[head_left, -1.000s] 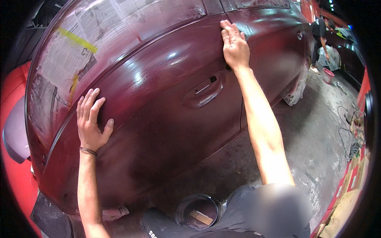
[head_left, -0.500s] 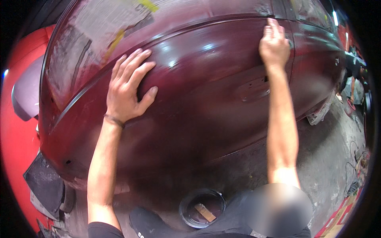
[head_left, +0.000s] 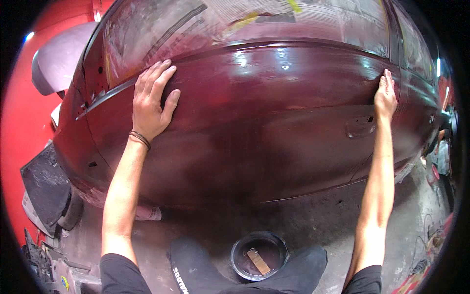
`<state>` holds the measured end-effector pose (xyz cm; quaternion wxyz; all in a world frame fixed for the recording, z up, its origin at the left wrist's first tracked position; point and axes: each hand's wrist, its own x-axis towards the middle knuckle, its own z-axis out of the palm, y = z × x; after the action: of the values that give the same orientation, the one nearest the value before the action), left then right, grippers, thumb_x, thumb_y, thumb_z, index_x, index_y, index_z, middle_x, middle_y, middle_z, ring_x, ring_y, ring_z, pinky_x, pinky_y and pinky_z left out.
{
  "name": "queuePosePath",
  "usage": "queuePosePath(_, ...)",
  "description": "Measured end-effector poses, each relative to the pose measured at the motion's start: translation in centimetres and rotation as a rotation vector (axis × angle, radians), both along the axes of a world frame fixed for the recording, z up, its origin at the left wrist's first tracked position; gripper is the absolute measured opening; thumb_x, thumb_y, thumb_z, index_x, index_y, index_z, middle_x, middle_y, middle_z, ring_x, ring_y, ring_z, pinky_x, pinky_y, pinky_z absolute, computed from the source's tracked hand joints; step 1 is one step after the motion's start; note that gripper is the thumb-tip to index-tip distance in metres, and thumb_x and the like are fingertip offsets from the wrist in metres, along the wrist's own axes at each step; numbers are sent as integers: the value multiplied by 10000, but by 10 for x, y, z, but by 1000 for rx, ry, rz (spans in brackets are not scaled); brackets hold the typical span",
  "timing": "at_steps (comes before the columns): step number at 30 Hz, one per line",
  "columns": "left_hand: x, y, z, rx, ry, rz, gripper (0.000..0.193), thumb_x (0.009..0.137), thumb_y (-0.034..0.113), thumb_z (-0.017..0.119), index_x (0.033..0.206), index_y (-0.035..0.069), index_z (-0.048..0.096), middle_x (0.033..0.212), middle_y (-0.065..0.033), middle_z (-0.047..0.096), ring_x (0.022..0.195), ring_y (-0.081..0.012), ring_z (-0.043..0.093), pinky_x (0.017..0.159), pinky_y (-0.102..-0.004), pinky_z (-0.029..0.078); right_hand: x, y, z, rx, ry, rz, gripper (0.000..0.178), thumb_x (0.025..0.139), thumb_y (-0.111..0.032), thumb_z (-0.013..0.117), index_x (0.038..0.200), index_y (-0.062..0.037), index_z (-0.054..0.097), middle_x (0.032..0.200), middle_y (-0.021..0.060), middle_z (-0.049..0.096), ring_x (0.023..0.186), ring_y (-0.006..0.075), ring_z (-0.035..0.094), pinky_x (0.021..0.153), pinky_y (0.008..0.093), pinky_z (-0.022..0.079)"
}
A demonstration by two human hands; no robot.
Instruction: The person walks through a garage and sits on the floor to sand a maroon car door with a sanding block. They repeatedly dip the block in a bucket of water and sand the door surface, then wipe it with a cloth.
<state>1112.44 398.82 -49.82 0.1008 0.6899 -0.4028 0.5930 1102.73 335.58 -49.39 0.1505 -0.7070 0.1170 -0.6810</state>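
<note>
Car door point(head_left: 274, 127) | left hand point(head_left: 149, 100) flat, fingers spread | right hand point(head_left: 385, 95) flat, arm outstretched

bare forearms, both uncovered to above the elbow. short black sleeves showed at the upper arms. left hand point(head_left: 149, 105): thin dark cord bracelet point(head_left: 140, 138) around the wrist. right hand point(head_left: 385, 97): nothing worn. black trousers with white lettering on one knee.

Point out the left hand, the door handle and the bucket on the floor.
left hand point(head_left: 149, 105), head view, on the back of the hand.
door handle point(head_left: 361, 128), head view, on the recessed grip.
bucket point(head_left: 240, 244), head view, on its left rim.
</note>
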Motion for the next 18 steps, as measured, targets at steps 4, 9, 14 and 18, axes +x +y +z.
queuePosePath(4, 2, 18, -5, -37, -2, 1, 431, 996, 206, 707, 1404, 73, 661, 1461, -131, 657, 1389, -339, 574, 1204, -478, 413, 39, 236, 1, -340, -4, -30, 391, 1078, -231, 501, 1370, -54, 693, 1419, 188, 683, 1357, 379, 613, 1187, 503, 420)
queuePosePath(9, 8, 17, -8, -26, 18, -52, 418, 987, 173, 698, 1392, 69, 675, 1459, -131, 660, 1378, -330, 584, 1196, -467, 419, 71, 412, -18, -491, -22, 280, 385, 1057, -217, 526, 1386, -79, 670, 1458, 137, 665, 1416, 328, 577, 1270, 574, 282)
queuePosePath(14, 7, 37, 0, -6, 11, -90, 419, 969, 132, 690, 1383, 71, 687, 1456, -132, 665, 1385, -326, 581, 1203, -458, 408, 39, 284, -5, -603, 78, 92, 402, 1114, -242, 492, 1487, -184, 630, 1530, 95, 621, 1468, 316, 531, 1259, 492, 335)
queuePosePath(18, 9, 17, -8, -63, 5, -103, 432, 952, 126, 690, 1382, 85, 689, 1450, -113, 670, 1377, -312, 587, 1207, -458, 406, 14, 148, -28, -111, 0, -16, 430, 1165, -339, 424, 1522, -184, 608, 1587, 78, 573, 1524, 307, 463, 1271, 482, 311)
